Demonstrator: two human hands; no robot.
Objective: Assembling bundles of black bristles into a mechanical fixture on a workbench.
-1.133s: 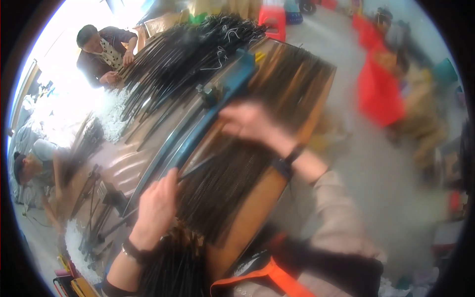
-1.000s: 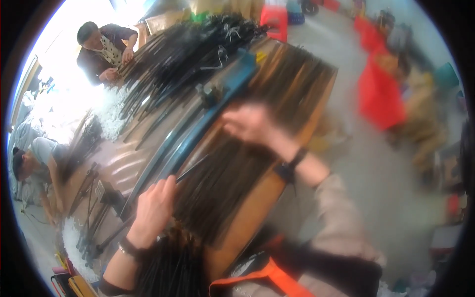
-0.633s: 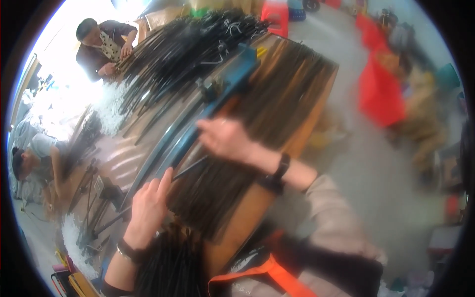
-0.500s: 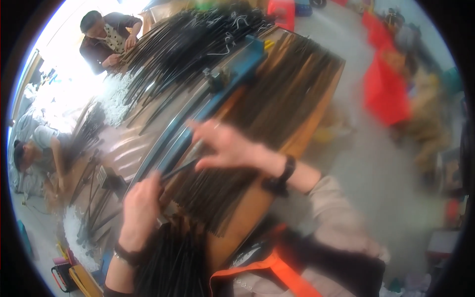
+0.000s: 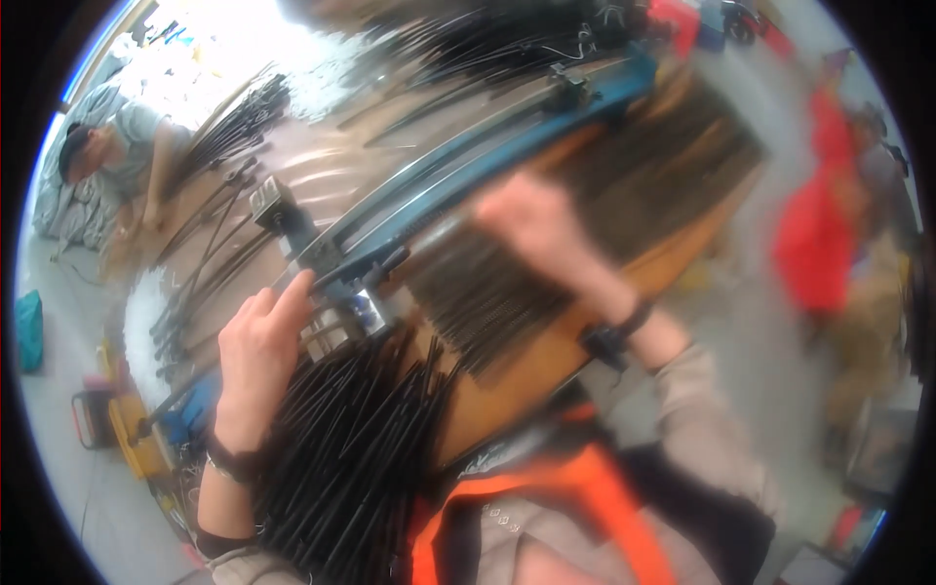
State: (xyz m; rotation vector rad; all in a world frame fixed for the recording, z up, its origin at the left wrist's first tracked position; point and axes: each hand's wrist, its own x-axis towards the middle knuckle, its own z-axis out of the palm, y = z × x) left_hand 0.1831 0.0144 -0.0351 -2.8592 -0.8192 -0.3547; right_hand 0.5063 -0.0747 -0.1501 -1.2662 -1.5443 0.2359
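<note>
My left hand (image 5: 261,341) is closed at the near end of a blue metal fixture, its fingers wrapped round a black rod (image 5: 375,270). The rod's tip shows just beyond the fingertips, beside a shiny metal block (image 5: 363,310). To the right, my right hand (image 5: 531,224) hovers over the flat layer of thin dark rods (image 5: 497,302); motion smears its fingers, and what they hold, if anything, cannot be made out. The long blue rail (image 5: 458,180) runs away from me on the far side of both hands. Below them lies a loose bundle of black rods (image 5: 341,458).
A wooden board edge (image 5: 517,405) borders the dark rods. Behind the rail, a brown table (image 5: 322,161) carries more rods and a pile of black ones (image 5: 487,39). Another person (image 5: 127,156) works at the far left. Yellow and black items (image 5: 127,424) stand at lower left.
My view has swung left, so the fixture and table sit further right. My right hand, spread close to the left hand before, has moved away along the rail. A second co-worker has left view.
</note>
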